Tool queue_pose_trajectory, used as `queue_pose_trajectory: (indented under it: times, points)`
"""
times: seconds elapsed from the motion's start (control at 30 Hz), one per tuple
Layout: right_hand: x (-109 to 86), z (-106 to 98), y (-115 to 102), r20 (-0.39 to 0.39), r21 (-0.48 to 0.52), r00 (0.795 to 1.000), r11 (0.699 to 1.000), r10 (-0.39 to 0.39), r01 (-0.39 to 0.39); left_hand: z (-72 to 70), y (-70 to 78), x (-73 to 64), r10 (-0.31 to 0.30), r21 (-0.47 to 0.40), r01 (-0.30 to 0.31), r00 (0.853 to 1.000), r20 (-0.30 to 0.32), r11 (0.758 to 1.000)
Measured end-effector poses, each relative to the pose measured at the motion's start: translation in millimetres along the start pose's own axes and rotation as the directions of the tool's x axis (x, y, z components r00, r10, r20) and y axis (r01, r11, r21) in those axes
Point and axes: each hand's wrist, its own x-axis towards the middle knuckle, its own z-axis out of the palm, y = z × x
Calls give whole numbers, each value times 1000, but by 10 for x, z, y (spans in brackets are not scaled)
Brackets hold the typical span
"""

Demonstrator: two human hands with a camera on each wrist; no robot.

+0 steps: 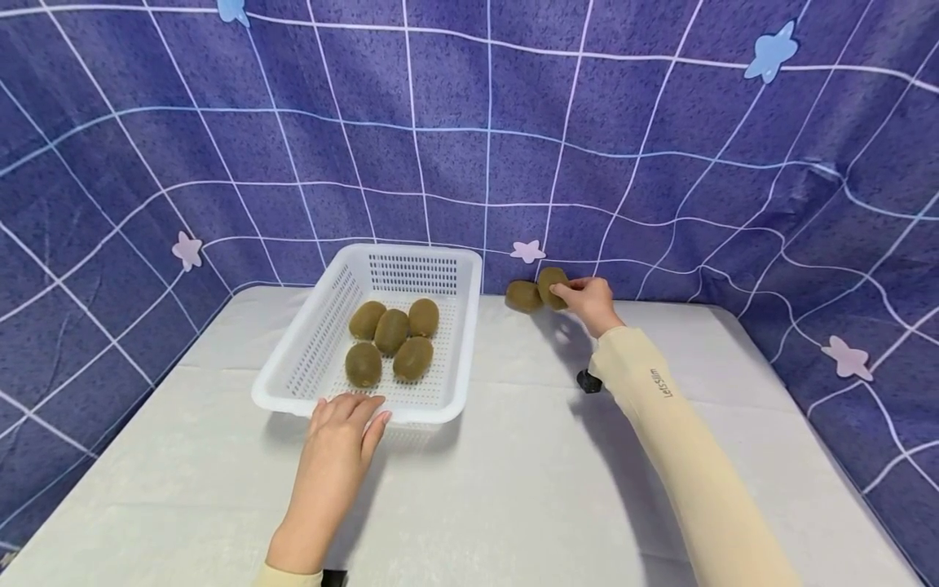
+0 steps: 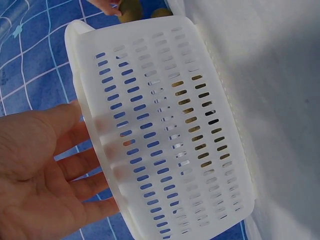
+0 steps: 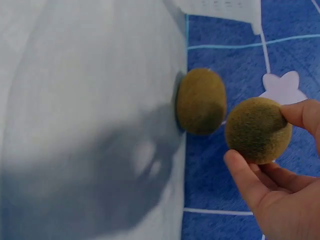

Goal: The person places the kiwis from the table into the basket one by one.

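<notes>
A brown kiwi (image 1: 553,288) is pinched between the thumb and fingers of my right hand (image 1: 591,303); the right wrist view shows this kiwi (image 3: 258,131) held up off the table. Just left of it, a second kiwi (image 1: 523,297) lies at the table's back edge. My left hand (image 1: 339,440) grips the near rim of a white plastic basket (image 1: 462,359), its fingers hooked over the edge. Through the slotted wall (image 2: 165,125) in the left wrist view, the fingertips show faintly. Several kiwis (image 1: 392,332) lie together inside the basket.
A pale cloth covers the table (image 1: 513,489). Behind and beside it hangs a blue curtain (image 1: 455,155) with a line grid and stars. A small black object (image 1: 588,381) shows beneath the right forearm, by the sleeve (image 1: 682,432).
</notes>
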Motion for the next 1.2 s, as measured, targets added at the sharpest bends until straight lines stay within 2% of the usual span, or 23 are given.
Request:
queue_pose_trajectory:
  times: [0.13, 0.27, 0.53, 1.03, 1.2]
  points:
    - [-59, 17, -122, 43, 96, 998, 995, 35, -39, -3, 3, -4, 2, 3, -2, 1000, 1, 1000]
    - [-97, 39, -243, 76, 151, 995, 986, 61, -72, -3, 5, -2, 2, 2, -2, 1000, 1, 1000]
    - [-148, 105, -479, 129, 266, 989, 959, 68, -101, 3, 6, 1, 3, -2, -3, 1000, -7, 1000]
    - [-242, 247, -960, 200, 362, 980, 928, 17, -90, -2, 11, -5, 1, -6, -1, 1000, -13, 1000]
    - [-284, 296, -1113, 209, 358, 978, 930, 8, -85, 0, 11, 5, 6, -9, -7, 1000, -24, 1000]
